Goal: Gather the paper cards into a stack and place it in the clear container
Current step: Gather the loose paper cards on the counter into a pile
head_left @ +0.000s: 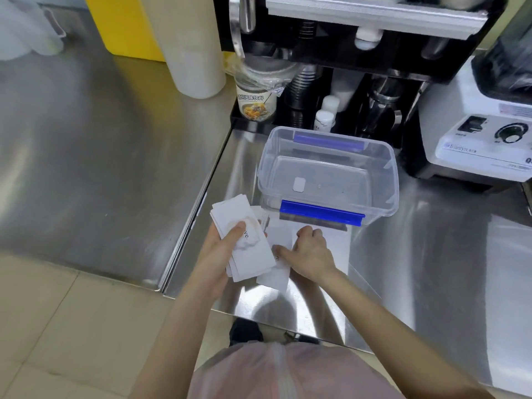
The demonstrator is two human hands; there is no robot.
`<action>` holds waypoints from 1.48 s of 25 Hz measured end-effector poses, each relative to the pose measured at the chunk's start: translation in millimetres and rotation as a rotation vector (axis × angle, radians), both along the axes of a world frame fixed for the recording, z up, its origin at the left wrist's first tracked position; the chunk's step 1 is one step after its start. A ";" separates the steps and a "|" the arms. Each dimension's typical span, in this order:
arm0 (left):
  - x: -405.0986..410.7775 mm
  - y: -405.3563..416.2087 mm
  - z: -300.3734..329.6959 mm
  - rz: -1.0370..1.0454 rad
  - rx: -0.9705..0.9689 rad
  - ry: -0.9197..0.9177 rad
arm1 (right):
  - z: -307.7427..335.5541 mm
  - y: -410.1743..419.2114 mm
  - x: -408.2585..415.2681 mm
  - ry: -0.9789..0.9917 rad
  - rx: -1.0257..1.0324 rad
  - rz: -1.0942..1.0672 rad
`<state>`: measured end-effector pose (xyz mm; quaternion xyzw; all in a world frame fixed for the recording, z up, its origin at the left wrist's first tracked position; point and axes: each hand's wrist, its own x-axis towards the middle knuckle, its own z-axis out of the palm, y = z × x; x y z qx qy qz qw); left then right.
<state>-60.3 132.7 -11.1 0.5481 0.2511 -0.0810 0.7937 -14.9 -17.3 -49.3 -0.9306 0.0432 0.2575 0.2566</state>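
Observation:
My left hand (221,249) grips a loose, fanned stack of white paper cards (247,249), thumb pressed on the top card. More white cards (336,249) lie flat on the steel counter just in front of the clear container. My right hand (309,251) rests on these loose cards with fingers bent; whether it pinches one I cannot tell. The clear container (388,180), with blue clips on its near and far sides, stands open right behind the cards. Only a small white label shows on its bottom.
A white blender base (475,139) stands to the right of the container. Behind it a black machine (359,38) holds cups and small bottles. A white roll (190,44) and a yellow bin (123,24) stand at the back left. The counter steps down along a seam (198,203) at my left.

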 end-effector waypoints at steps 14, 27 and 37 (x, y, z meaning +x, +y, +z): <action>2.3 -2.8 -3.9 -0.020 -0.019 0.050 | 24.6 -20.4 -8.8 0.089 0.395 -0.243; 6.8 -60.2 -6.6 -0.088 -0.170 -0.003 | 44.7 -6.1 -27.4 -0.182 0.647 -0.302; 12.7 -74.6 -8.3 -0.100 -0.181 -0.088 | 39.3 -64.0 -45.5 -0.020 0.734 -0.235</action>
